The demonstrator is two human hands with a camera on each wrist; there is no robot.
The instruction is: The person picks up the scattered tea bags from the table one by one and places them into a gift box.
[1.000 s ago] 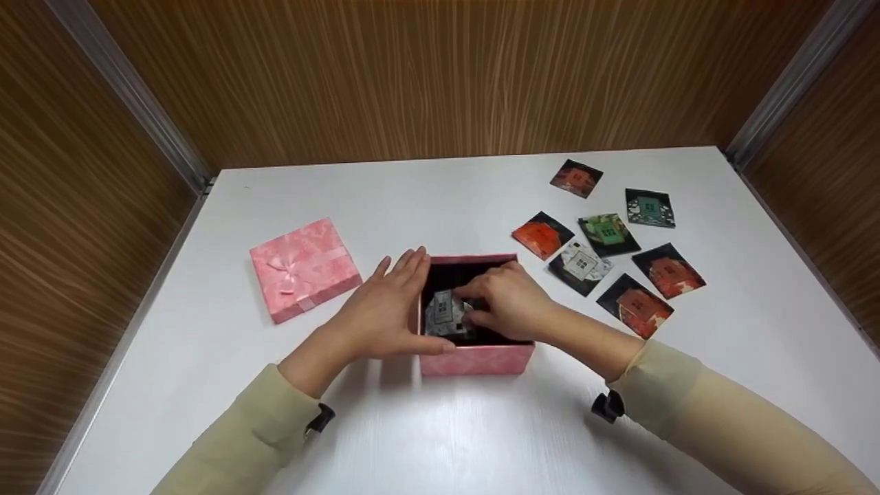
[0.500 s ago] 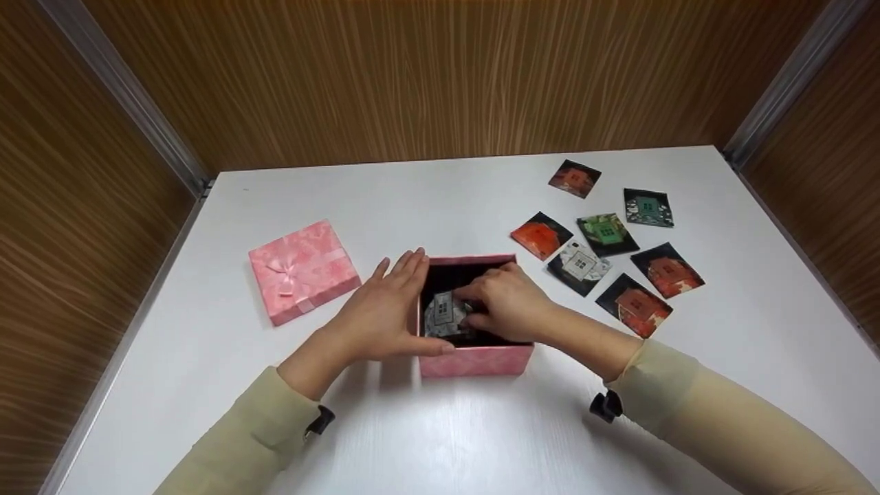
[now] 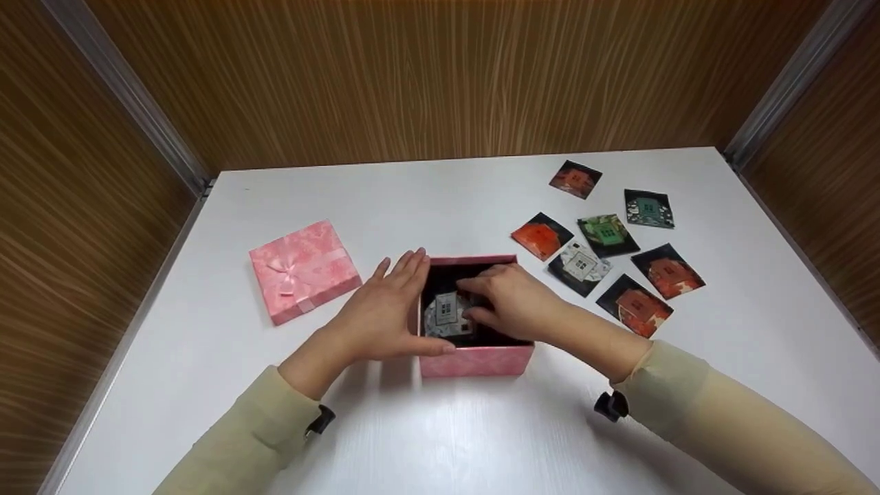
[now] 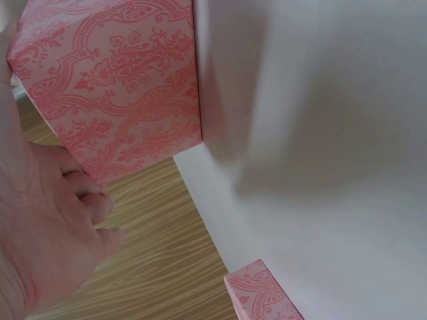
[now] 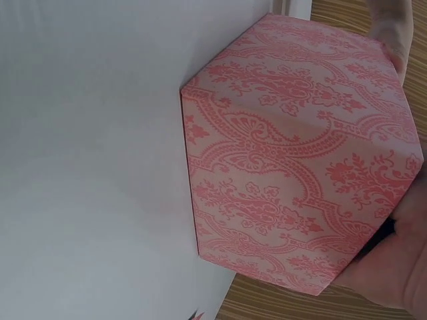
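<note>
In the head view, a pink patterned box (image 3: pixel 474 361) stands uncovered on the white table, its inside black. My left hand (image 3: pixel 378 313) rests on its left and front edges with fingers and thumb straight. My right hand (image 3: pixel 519 302) reaches in over the right wall, index finger and thumb apart. A grey-and-white square packet (image 3: pixel 445 313) lies in the box's left part, beside the right thumb; the other right fingertips are partly hidden. In the left wrist view, the left fingers (image 4: pixel 87 193) lie along the box (image 4: pixel 127 87). The right wrist view shows the box (image 5: pixel 287 160) outside, hiding the right fingertips.
A pink lid (image 3: pixel 302 271) with a bow lies to the left. Several square packets lie to the right and behind, among them an orange one (image 3: pixel 542 236), a green one (image 3: pixel 608 234) and a white one (image 3: pixel 581 267). Wood-grain panels (image 3: pixel 454 75) bound the table.
The right hand has shifted slightly, with its index finger now parted from the packet's top edge. More of the packet shows, lying flatter. The left hand and the box have stayed put.
</note>
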